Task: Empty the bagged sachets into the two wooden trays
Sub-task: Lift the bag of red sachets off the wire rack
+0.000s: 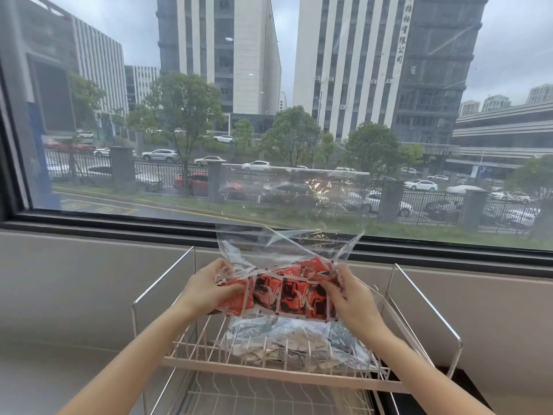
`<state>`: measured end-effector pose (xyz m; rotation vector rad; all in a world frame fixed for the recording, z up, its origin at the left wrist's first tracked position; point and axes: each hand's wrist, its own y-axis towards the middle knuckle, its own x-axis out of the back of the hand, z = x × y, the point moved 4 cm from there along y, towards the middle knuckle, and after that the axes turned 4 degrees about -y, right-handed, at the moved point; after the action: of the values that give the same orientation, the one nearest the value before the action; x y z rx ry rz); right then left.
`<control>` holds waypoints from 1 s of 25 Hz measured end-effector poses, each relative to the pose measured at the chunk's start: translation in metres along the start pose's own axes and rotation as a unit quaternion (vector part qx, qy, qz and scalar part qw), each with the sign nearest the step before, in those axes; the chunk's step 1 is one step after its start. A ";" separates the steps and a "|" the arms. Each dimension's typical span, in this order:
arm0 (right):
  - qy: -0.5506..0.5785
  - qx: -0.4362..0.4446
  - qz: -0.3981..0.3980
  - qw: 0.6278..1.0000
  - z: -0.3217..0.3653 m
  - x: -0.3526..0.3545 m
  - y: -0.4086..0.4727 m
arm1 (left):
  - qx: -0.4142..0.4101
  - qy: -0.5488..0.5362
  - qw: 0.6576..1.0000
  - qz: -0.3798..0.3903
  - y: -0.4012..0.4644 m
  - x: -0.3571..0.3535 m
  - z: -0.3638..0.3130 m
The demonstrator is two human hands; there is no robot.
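Above the rack (pixel 287 374), both hands' grip pinches the sachet bag (pixel 284 295) between them.

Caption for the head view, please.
Both hands, left and right, hold a clear bag of red sachets above a wire rack.

Kitchen — wire dish rack (pixel 299 372), city-view window (pixel 269 115)
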<state>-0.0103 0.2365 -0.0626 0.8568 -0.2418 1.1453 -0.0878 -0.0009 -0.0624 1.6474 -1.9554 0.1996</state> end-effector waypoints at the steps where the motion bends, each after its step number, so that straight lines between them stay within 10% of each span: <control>1: 0.015 0.000 -0.010 1.000 0.004 0.004 -0.002 | -0.003 -0.034 0.999 -0.013 -0.002 0.004 -0.006; 7: 0.126 -0.005 -0.077 0.989 0.040 0.041 -0.008 | -0.031 -0.231 0.972 0.000 -0.026 0.016 -0.056; 25: 0.251 -0.068 -0.051 0.964 0.056 0.086 -0.171 | -0.067 -0.277 0.959 -0.005 -0.192 -0.018 -0.077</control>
<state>0.1889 0.2325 -0.0557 0.4311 0.1394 1.1957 0.1192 0.0054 -0.0545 1.7481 -2.2934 -0.4392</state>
